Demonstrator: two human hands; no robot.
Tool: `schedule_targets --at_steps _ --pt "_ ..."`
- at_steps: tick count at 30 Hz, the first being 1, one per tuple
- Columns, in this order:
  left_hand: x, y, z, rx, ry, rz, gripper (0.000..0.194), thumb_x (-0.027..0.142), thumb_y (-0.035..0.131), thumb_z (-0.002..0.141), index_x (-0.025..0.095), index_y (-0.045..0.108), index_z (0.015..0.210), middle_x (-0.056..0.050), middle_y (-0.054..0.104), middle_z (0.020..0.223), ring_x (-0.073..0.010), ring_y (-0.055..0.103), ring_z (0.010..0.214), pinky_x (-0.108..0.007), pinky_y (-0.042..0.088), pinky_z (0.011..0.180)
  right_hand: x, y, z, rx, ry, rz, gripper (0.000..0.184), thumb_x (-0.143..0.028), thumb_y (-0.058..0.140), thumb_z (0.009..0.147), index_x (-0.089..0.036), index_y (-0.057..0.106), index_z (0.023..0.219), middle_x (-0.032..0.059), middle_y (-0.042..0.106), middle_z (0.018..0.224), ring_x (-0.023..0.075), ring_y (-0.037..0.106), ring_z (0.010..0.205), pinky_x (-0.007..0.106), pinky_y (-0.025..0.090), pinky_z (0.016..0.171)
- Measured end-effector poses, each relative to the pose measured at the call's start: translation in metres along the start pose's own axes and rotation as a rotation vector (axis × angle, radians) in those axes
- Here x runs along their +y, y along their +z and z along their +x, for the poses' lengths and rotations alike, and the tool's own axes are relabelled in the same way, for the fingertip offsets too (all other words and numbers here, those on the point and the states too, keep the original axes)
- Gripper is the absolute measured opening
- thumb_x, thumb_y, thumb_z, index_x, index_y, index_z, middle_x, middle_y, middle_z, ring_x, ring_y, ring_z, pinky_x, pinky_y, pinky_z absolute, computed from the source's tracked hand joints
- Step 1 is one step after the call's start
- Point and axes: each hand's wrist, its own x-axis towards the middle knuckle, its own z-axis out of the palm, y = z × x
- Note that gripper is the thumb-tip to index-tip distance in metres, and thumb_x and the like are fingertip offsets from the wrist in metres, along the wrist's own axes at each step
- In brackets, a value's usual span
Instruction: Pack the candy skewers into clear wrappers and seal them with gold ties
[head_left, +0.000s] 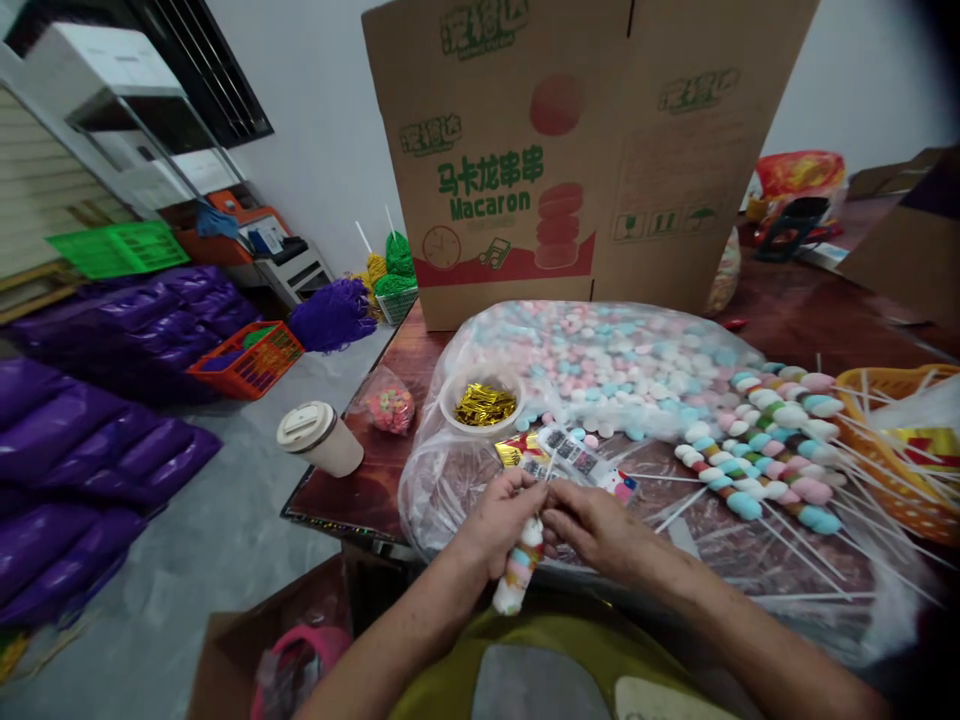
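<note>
My left hand (501, 517) is closed round a skewer of pastel marshmallow candies (516, 577) that hangs down toward my lap. My right hand (592, 525) pinches the top of the same skewer, fingertips meeting the left hand's. Just beyond the hands lie printed wrapper bags (574, 455) and a white bowl of gold twist ties (484, 403). Finished candy skewers (765, 450) lie in a pile to the right on a clear plastic sheet (435, 480).
A heap of loose pink, blue and white candies (615, 365) lies in front of a big Macaron carton (555, 150). An orange basket (900, 450) stands at right, a paper cup with lid (319, 438) at the table's left corner. Purple bags (90, 440) cover the floor.
</note>
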Motion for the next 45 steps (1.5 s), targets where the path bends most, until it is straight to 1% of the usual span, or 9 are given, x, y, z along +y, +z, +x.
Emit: schedule_targets --at_steps 9,13,16,19,25,30,35,42,45 --pt "0.009 -0.003 -0.018 0.234 0.520 0.480 0.041 0.050 0.053 0.078 0.018 0.053 0.103 -0.007 0.062 0.093 -0.0189 0.056 0.086 -0.031 0.043 0.078 0.004 -0.026 0.005 0.378 -0.165 -0.478 0.019 -0.012 0.033 0.083 -0.015 0.051 0.090 0.0079 0.058 0.074 0.0172 0.052 0.065 0.028 0.037 0.059" --pt "0.026 -0.012 -0.030 -0.200 0.115 0.110 0.068 0.071 0.029 0.077 0.012 0.056 0.100 -0.007 0.063 0.071 -0.0172 0.058 0.063 -0.033 0.045 0.066 -0.017 -0.014 -0.004 0.509 -0.242 -0.328 0.012 -0.023 0.040 0.081 -0.020 0.050 0.074 0.0029 0.053 0.060 0.0142 0.046 0.052 0.027 0.032 0.051" --pt "0.044 -0.031 -0.032 -0.353 0.225 -0.295 0.084 0.078 0.013 0.073 0.014 0.060 0.097 -0.004 0.062 0.060 -0.0157 0.057 0.054 -0.033 0.046 0.064 -0.023 0.002 -0.009 0.291 -0.141 -0.068 0.015 -0.025 0.039 0.082 -0.020 0.046 0.070 0.0001 0.052 0.057 0.0120 0.042 0.048 0.024 0.029 0.045" --pt "0.051 -0.043 -0.029 -0.608 0.152 -0.209 0.097 0.083 0.007 0.066 0.008 0.067 0.077 -0.010 0.061 0.050 -0.0199 0.057 0.046 -0.035 0.046 0.055 -0.024 0.004 -0.009 0.396 0.058 0.144 0.022 -0.030 0.031 0.088 -0.019 0.043 0.073 -0.0014 0.049 0.058 0.0116 0.043 0.052 0.022 0.032 0.046" --pt "0.047 -0.030 -0.030 -0.401 0.162 -0.314 0.085 0.076 0.013 0.075 0.012 0.065 0.098 -0.007 0.065 0.058 -0.0215 0.063 0.061 -0.035 0.047 0.066 -0.032 0.004 -0.006 0.211 0.095 0.450 0.024 -0.037 0.042 0.083 -0.020 0.040 0.066 -0.0040 0.041 0.057 0.0108 0.037 0.054 0.023 0.031 0.051" --pt "0.029 -0.023 -0.035 -0.324 -0.009 0.085 0.074 0.071 0.033 0.076 0.006 0.067 0.070 -0.011 0.064 0.056 -0.0193 0.060 0.051 -0.031 0.044 0.055 -0.031 -0.002 -0.002 0.414 0.175 0.522 0.021 -0.038 0.040 0.084 -0.021 0.039 0.072 -0.0077 0.031 0.051 0.0097 0.029 0.046 0.022 0.026 0.045" --pt "0.005 -0.004 -0.023 -0.127 0.114 0.072 0.044 0.052 0.049 0.080 0.012 0.067 0.083 -0.006 0.066 0.073 -0.0164 0.058 0.071 -0.028 0.043 0.071 -0.032 0.020 -0.004 0.314 0.163 0.483 0.017 -0.034 0.048 0.075 -0.019 0.044 0.067 -0.0012 0.049 0.066 0.0125 0.043 0.065 0.024 0.036 0.060" --pt "0.005 0.003 -0.003 0.340 0.403 0.218 0.039 0.050 0.050 0.077 0.013 0.060 0.070 -0.001 0.057 0.058 -0.0131 0.052 0.059 -0.025 0.042 0.065 -0.022 0.017 -0.011 0.188 0.317 0.602 0.031 -0.043 0.039 0.082 -0.019 0.046 0.063 -0.0049 0.044 0.045 0.0092 0.036 0.035 0.022 0.033 0.038" --pt "-0.007 0.018 0.000 0.079 0.470 0.611 0.043 0.052 0.040 0.081 0.017 0.059 0.065 -0.001 0.053 0.051 -0.0143 0.050 0.054 -0.026 0.041 0.059 -0.014 0.000 -0.026 0.374 0.238 0.605 0.027 -0.044 0.053 0.078 -0.018 0.053 0.084 0.0014 0.059 0.076 0.0130 0.054 0.068 0.024 0.045 0.061"
